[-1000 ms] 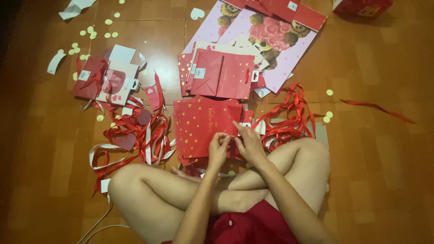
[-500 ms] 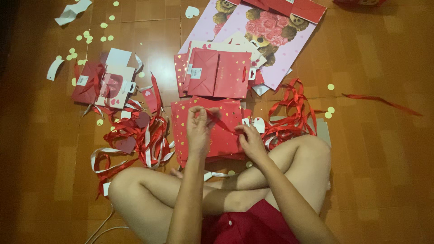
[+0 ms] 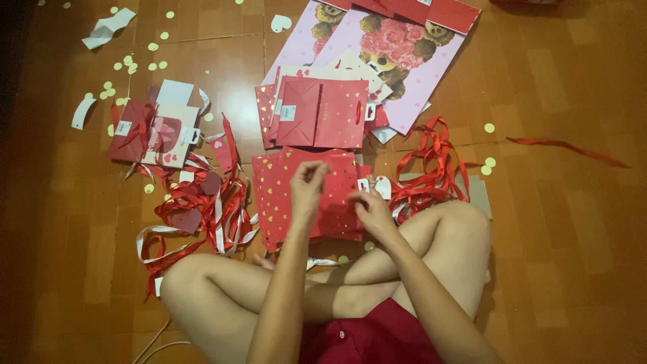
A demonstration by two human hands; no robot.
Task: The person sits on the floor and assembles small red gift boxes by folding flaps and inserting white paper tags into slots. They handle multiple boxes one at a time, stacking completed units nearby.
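A brown tiled floor (image 3: 566, 256) is seen from above, strewn with paper goods. At twelve to one o'clock, large pink gift bags printed with bears and roses (image 3: 397, 54) are laid flat. Below them, toward the centre, a stack of folded red gift bags (image 3: 323, 111) is found. Directly in front of the crossed legs, at the centre, a flat red bag dotted with gold hearts (image 3: 280, 195) is spread on the floor. At nine o'clock, a tangle of red and white ribbon (image 3: 202, 209) is heaped, with a smaller red-and-white bag (image 3: 151, 131) at ten o'clock. Another bundle of red ribbon (image 3: 431, 168) is piled at three o'clock, beside the knee.

The left hand (image 3: 306, 189) is raised over the heart-dotted bag, its fingertips pinched together; what is pinched is too small to be made out. The right hand (image 3: 371, 212) is set at the bag's right edge, fingers curled upon it beside a small white tag (image 3: 383, 186). Pale round paper dots (image 3: 135, 64) are scattered at eleven o'clock.
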